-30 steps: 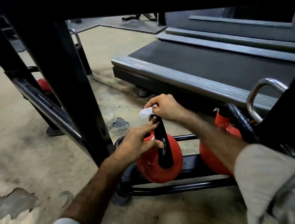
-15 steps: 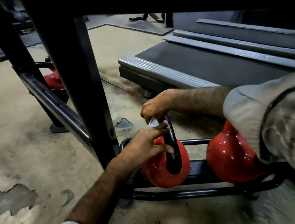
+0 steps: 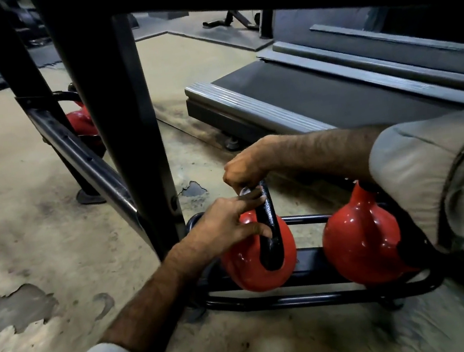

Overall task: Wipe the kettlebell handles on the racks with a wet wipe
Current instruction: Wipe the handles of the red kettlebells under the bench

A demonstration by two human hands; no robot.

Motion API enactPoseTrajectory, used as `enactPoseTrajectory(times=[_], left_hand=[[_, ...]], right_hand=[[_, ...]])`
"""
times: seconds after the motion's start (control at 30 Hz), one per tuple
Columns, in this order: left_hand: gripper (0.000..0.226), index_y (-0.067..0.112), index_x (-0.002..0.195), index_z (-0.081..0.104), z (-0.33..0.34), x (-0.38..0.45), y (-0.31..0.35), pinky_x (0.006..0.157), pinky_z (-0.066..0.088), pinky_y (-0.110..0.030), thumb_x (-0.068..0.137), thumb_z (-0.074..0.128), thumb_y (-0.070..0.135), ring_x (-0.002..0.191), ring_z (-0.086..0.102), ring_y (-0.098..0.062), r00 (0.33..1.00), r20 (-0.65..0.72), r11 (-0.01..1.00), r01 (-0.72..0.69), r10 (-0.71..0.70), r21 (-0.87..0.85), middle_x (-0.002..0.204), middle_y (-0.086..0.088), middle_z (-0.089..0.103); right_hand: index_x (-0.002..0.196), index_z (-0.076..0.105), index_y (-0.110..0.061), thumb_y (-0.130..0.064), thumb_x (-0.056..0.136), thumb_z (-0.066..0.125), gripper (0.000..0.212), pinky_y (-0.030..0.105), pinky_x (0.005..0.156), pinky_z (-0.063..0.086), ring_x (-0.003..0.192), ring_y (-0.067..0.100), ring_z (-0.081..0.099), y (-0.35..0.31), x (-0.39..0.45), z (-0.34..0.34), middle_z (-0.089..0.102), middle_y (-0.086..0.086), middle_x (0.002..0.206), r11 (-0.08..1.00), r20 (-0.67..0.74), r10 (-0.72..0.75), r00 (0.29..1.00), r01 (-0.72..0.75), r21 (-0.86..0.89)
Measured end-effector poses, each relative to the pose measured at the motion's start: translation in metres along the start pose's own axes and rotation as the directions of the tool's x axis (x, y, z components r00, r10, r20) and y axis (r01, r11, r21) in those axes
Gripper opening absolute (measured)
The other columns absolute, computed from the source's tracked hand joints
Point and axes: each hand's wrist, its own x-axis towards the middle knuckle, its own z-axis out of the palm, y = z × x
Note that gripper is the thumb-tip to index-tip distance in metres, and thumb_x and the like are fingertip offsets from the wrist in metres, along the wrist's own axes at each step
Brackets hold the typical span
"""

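My right hand (image 3: 243, 168) is curled over the top of the black handle (image 3: 267, 224), pinching the white wipe (image 3: 244, 191) against it; only a sliver of wipe shows under my fingers. My left hand (image 3: 226, 226) lies relaxed on the kettlebell (image 3: 261, 253), fingers fairly straight, fingertips touching the handle and thumb resting lower on it, gripping nothing. The kettlebell sits on the low black rack (image 3: 316, 296), just beside a second red one (image 3: 360, 237) that my right sleeve partly covers. Against half a second ago, both hands sit much the same; less wipe is showing.
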Motion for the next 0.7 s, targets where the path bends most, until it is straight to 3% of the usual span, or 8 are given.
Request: enactPoseTrajectory(times=[0.13, 0.2, 0.27, 0.33, 0.4, 0.5, 0.6, 0.7], left_hand=[[0.073, 0.011, 0.127, 0.061, 0.003, 0.002, 0.000, 0.105, 0.044, -0.035, 0.066, 0.079, 0.047, 0.128, 0.050, -0.009, 0.999, -0.036, 0.999, -0.029, 0.028, -0.022, 0.134, -0.002, 0.057], [0.071, 0.008, 0.125, 0.062, 0.005, 0.003, 0.001, 0.103, 0.045, -0.035, 0.066, 0.081, 0.042, 0.125, 0.052, -0.009, 0.998, -0.052, 0.999, -0.039, 0.038, -0.024, 0.132, -0.005, 0.058], [0.071, 0.009, 0.124, 0.062, 0.006, 0.002, -0.001, 0.104, 0.045, -0.034, 0.066, 0.079, 0.046, 0.125, 0.052, -0.010, 0.997, -0.062, 0.999, -0.046, 0.045, -0.014, 0.133, -0.006, 0.057], [0.074, 0.010, 0.126, 0.061, 0.007, 0.001, -0.001, 0.107, 0.042, -0.031, 0.064, 0.078, 0.048, 0.127, 0.050, -0.010, 0.997, -0.063, 0.999, -0.044, 0.042, -0.020, 0.136, -0.004, 0.054], [0.074, 0.011, 0.127, 0.060, 0.007, 0.000, 0.001, 0.109, 0.039, -0.028, 0.063, 0.081, 0.044, 0.128, 0.048, -0.007, 0.998, -0.060, 0.999, -0.036, 0.034, -0.026, 0.139, -0.002, 0.049], [0.070, 0.012, 0.127, 0.060, 0.006, 0.000, 0.002, 0.106, 0.042, -0.026, 0.065, 0.084, 0.035, 0.129, 0.045, -0.003, 0.997, -0.062, 0.999, -0.038, 0.036, -0.031, 0.141, 0.000, 0.047], [0.069, 0.013, 0.127, 0.060, 0.006, 0.000, 0.001, 0.105, 0.043, -0.028, 0.066, 0.084, 0.034, 0.128, 0.045, -0.003, 0.997, -0.066, 0.999, -0.033, 0.032, -0.018, 0.141, 0.001, 0.048], [0.068, 0.012, 0.127, 0.060, 0.008, 0.000, 0.002, 0.105, 0.043, -0.028, 0.066, 0.084, 0.032, 0.129, 0.045, -0.005, 0.997, -0.071, 1.000, -0.027, 0.026, -0.013, 0.141, 0.000, 0.048]], right_hand=[[0.068, 0.066, -0.016, -0.011, 0.066, 0.061, 0.007, 0.043, 0.066, 0.052, 0.075, 0.029, 0.062, 0.003, -0.017, 0.030, 0.066, 0.009, 0.077, 0.965, -0.418, 0.143, 0.897, -0.031, 0.261], [0.080, 0.075, -0.012, -0.006, 0.067, 0.065, 0.018, 0.038, 0.071, 0.050, 0.081, 0.026, 0.063, -0.009, -0.028, 0.059, 0.067, 0.009, 0.085, 0.850, -0.584, 0.402, 0.706, -0.051, 0.524], [0.085, 0.078, -0.017, -0.005, 0.070, 0.066, 0.022, 0.025, 0.070, 0.049, 0.078, 0.014, 0.063, -0.034, -0.037, 0.086, 0.067, 0.003, 0.085, 0.671, -0.644, 0.643, 0.414, 0.101, 0.735], [0.086, 0.077, -0.021, -0.010, 0.077, 0.067, 0.018, 0.015, 0.069, 0.045, 0.075, 0.004, 0.061, -0.059, -0.040, 0.100, 0.068, -0.002, 0.083, 0.448, -0.489, 0.852, 0.186, 0.224, 0.865], [0.086, 0.073, -0.024, -0.010, 0.078, 0.069, 0.017, 0.011, 0.067, 0.045, 0.073, -0.004, 0.061, -0.075, -0.030, 0.109, 0.070, -0.009, 0.081, 0.108, -0.163, 0.976, 0.142, 0.331, 0.937], [0.086, 0.071, -0.019, -0.004, 0.070, 0.069, 0.022, 0.026, 0.069, 0.056, 0.076, 0.012, 0.069, -0.089, -0.012, 0.124, 0.072, -0.004, 0.079, -0.317, 0.194, 0.940, 0.279, 0.517, 0.795], [0.089, 0.066, -0.009, 0.000, 0.084, 0.059, 0.013, 0.026, 0.054, 0.053, 0.061, 0.017, 0.064, -0.098, -0.001, 0.118, 0.064, 0.010, 0.077, -0.660, 0.232, 0.736, 0.636, 0.596, 0.458], [0.091, 0.066, -0.006, -0.022, 0.083, 0.063, 0.019, 0.034, 0.082, 0.052, 0.079, 0.023, 0.062, -0.095, 0.010, 0.109, 0.063, 0.012, 0.088, -0.891, 0.194, 0.454, 0.870, 0.442, 0.102]])
